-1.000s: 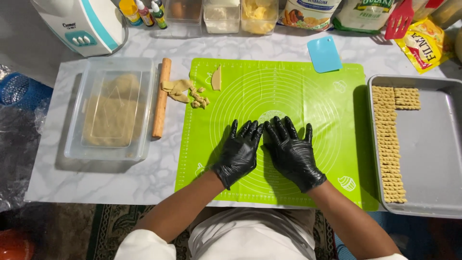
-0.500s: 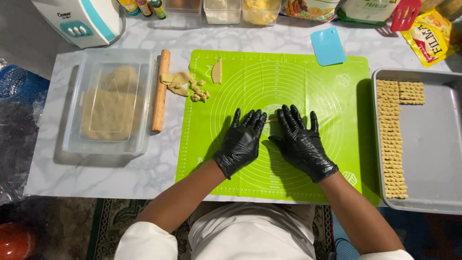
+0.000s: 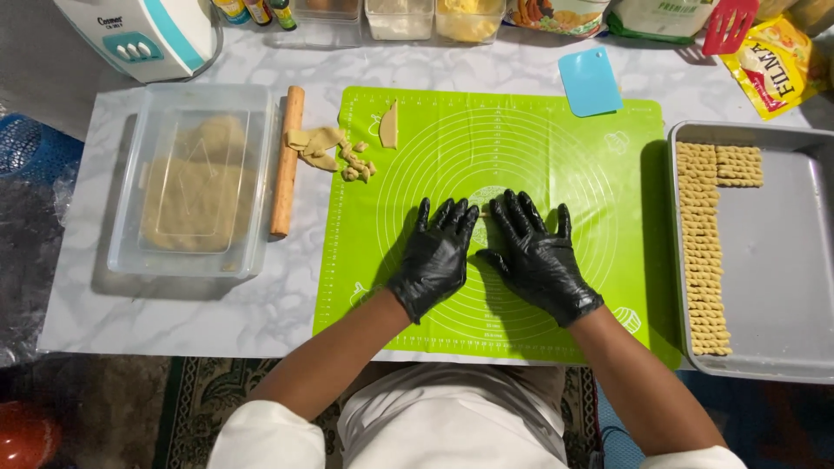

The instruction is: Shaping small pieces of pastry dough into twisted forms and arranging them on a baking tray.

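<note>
Head view shows the left hand (image 3: 434, 259) and the right hand (image 3: 537, 259), both in black gloves, lying flat with fingers spread on the green mat (image 3: 591, 165), side by side. Between the fingertips a small piece of dough (image 3: 484, 211) peeks out. A rolling pin (image 3: 287, 161) lies on the bench (image 3: 174, 304) left of the mat.

glossy black gloves (image 3: 486, 260), matt green mat (image 3: 521, 148), wooden rolling pin (image 3: 286, 161), seemingly metal tray (image 3: 782, 287)

marble table (image 3: 217, 304) | green mat (image 3: 608, 174), clear tub (image 3: 130, 174) (lidded), grey tray (image 3: 782, 260)
</note>
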